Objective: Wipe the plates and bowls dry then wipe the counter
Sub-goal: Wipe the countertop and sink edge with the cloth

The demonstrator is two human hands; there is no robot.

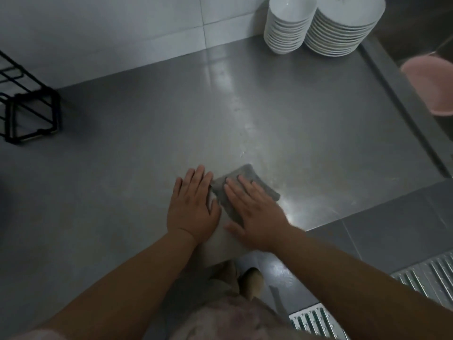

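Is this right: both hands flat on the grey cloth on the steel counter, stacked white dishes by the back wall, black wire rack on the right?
One error: the black wire rack sits on the left, per the head view. Both hands, grey cloth, steel counter and stacked white dishes are as described.

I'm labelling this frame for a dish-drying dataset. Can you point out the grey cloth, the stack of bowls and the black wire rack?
grey cloth (241, 174): head view, on its bare far part beyond the fingers.
stack of bowls (284, 33): head view, on the stacked rims.
black wire rack (34, 114): head view, on its near end frame.
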